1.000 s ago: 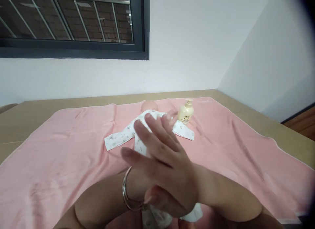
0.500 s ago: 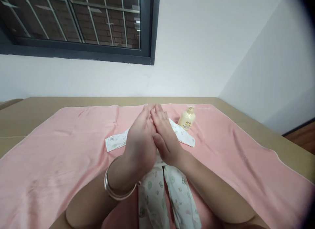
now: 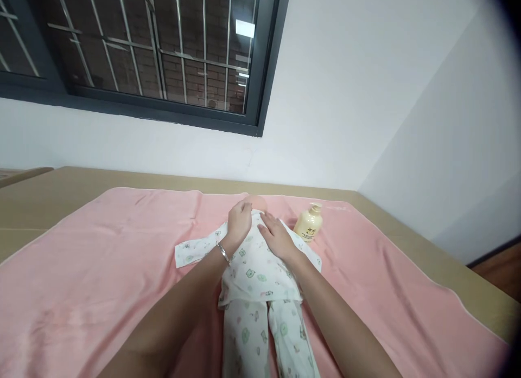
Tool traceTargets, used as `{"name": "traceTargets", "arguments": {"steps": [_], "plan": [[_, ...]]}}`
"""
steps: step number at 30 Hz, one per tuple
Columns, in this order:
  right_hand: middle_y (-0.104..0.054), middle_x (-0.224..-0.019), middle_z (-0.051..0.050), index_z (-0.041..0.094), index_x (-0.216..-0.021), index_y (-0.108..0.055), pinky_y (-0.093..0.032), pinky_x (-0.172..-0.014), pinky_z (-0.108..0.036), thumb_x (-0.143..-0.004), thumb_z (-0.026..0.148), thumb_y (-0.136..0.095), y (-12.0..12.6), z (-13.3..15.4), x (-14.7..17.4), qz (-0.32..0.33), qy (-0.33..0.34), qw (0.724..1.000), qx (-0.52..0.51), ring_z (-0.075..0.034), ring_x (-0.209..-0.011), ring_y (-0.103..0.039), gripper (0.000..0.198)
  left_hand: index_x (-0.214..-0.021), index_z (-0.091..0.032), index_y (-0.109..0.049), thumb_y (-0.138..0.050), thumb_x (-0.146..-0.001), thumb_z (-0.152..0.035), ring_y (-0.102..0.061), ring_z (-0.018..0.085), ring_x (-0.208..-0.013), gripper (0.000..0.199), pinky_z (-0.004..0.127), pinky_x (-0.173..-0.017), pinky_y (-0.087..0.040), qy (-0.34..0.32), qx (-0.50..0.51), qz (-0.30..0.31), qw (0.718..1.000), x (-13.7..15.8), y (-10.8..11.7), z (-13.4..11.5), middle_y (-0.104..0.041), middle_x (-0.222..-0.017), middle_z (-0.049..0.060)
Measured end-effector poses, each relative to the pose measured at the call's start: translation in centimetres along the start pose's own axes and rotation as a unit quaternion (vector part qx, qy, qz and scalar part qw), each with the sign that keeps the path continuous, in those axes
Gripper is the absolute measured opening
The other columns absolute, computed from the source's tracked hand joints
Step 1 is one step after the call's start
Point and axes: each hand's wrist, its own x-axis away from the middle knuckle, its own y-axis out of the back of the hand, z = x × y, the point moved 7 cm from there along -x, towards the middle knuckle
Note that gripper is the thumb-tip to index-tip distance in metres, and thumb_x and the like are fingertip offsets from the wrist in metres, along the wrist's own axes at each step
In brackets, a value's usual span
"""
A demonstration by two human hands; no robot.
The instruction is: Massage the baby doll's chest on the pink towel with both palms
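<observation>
A doll in a white top (image 3: 258,269) and white trousers (image 3: 246,334), both printed with small green and brown figures, lies on its back on a pink sheet (image 3: 109,258). Its round skin-toned head (image 3: 257,202) shows beyond my hands. My left hand (image 3: 239,222), with a silver bangle (image 3: 222,252) at the wrist, rests on edge at the left of the collar, fingers stretched forward and holding nothing. Flat on the right side of the chest lies my right hand (image 3: 278,237), its fingers apart. Close to the doll's right-hand sleeve stands a pale yellow pump bottle (image 3: 308,224).
The sheet covers a tan surface (image 3: 81,191) that meets a white wall (image 3: 325,96). A dark-framed window (image 3: 260,96) with metal bars is above at the left. A brown wooden piece (image 3: 500,269) shows at the right edge.
My hands were pressed together in the air above the doll. They have parted and come down onto its upper chest. The view has tilted, with more of the window now showing.
</observation>
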Motion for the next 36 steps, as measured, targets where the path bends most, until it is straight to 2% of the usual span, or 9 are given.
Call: {"name": "traceTargets", "arguments": {"steps": [4,6,9,13,19,22,26,30,36], "plan": [[-0.043,-0.143,-0.025,0.001,-0.139,-0.042,-0.022,-0.115,-0.046,-0.1,0.036,-0.029,-0.1,0.8,1.1,-0.05,-0.081,0.991,0.091,-0.03,-0.139,-0.034,0.054,-0.067,-0.021,-0.056,-0.036,-0.087,-0.031,-0.06,0.022,-0.079,0.03,0.032,-0.076,-0.041,-0.008,-0.064,-0.008,0.998,0.7,-0.4,1.3,-0.068,-0.08,0.007],[-0.041,-0.144,-0.026,-0.002,-0.139,-0.042,-0.022,-0.115,-0.046,-0.098,0.029,-0.032,-0.6,2.6,1.3,-0.058,-0.031,0.993,0.103,-0.032,-0.14,-0.032,0.053,-0.068,-0.021,-0.056,-0.034,-0.09,-0.036,-0.06,0.023,-0.078,0.035,0.032,-0.075,-0.041,-0.015,-0.07,-0.014,0.997,0.8,-0.4,1.6,-0.068,-0.08,0.008],[-0.041,-0.147,-0.017,0.008,-0.14,-0.045,-0.019,-0.118,-0.044,-0.094,0.022,-0.037,-1.0,4.0,0.9,-0.042,0.092,0.993,0.054,-0.027,-0.141,-0.03,0.049,-0.064,-0.021,-0.056,-0.032,-0.092,-0.042,-0.06,0.023,-0.075,0.042,0.033,-0.074,-0.041,-0.02,-0.091,-0.022,0.995,0.8,-0.5,2.0,-0.069,-0.077,0.01],[-0.046,-0.145,-0.006,0.022,-0.135,-0.053,-0.023,-0.118,-0.04,-0.096,0.026,-0.039,-0.3,2.0,-0.1,-0.023,0.178,0.983,-0.035,-0.018,-0.139,-0.036,0.042,-0.065,-0.019,-0.057,-0.032,-0.092,-0.04,-0.061,0.022,-0.074,0.042,0.032,-0.072,-0.042,-0.046,-0.093,-0.033,0.994,1.1,-0.5,2.2,-0.069,-0.077,0.009],[-0.049,-0.137,-0.027,-0.003,-0.134,-0.049,-0.033,-0.111,-0.047,-0.097,0.037,-0.036,-0.1,-0.9,0.6,-0.069,-0.044,0.993,0.087,-0.033,-0.133,-0.043,0.056,-0.072,-0.019,-0.063,-0.035,-0.092,-0.033,-0.062,0.02,-0.081,0.038,0.032,-0.077,-0.044,-0.101,-0.078,-0.051,0.991,2.0,-0.5,2.8,-0.07,-0.081,0.007],[-0.043,-0.142,-0.027,-0.005,-0.139,-0.042,-0.029,-0.114,-0.046,-0.096,0.03,-0.034,-0.9,1.5,0.9,-0.049,0.02,0.992,0.118,-0.033,-0.137,-0.037,0.056,-0.076,-0.019,-0.065,-0.037,-0.09,-0.03,-0.062,0.02,-0.082,0.034,0.032,-0.078,-0.045,-0.091,-0.051,-0.057,0.993,2.2,-0.3,3.3,-0.07,-0.084,0.006],[-0.041,-0.148,-0.015,0.006,-0.141,-0.044,-0.021,-0.119,-0.043,-0.091,0.02,-0.037,-1.7,3.1,-0.4,-0.02,0.134,0.989,0.053,-0.025,-0.14,-0.033,0.052,-0.067,-0.019,-0.059,-0.038,-0.09,-0.029,-0.057,0.017,-0.068,0.033,0.028,-0.067,-0.043,-0.088,-0.056,-0.05,0.993,2.2,-0.3,3.2,-0.066,-0.072,0.003],[-0.048,-0.144,-0.008,0.015,-0.135,-0.053,-0.025,-0.116,-0.041,-0.092,0.019,-0.036,-1.2,1.5,-1.7,-0.044,0.09,0.995,0.001,-0.02,-0.137,-0.039,0.046,-0.072,-0.02,-0.061,-0.038,-0.092,-0.028,-0.06,0.017,-0.075,0.032,0.03,-0.072,-0.045,-0.112,-0.071,-0.031,0.991,2.2,-0.6,2.6,-0.068,-0.078,0.003],[-0.056,-0.132,-0.02,0.008,-0.125,-0.057,-0.031,-0.109,-0.046,-0.092,0.041,-0.046,0.1,-0.2,-1.0,-0.072,-0.012,0.995,0.063,-0.031,-0.127,-0.048,0.048,-0.085,-0.02,-0.066,-0.042,-0.088,-0.022,-0.062,0.022,-0.092,0.025,0.038,-0.088,-0.049,-0.162,-0.103,-0.007,0.981,2.3,-0.7,2.5,-0.071,-0.095,0.006]]}}
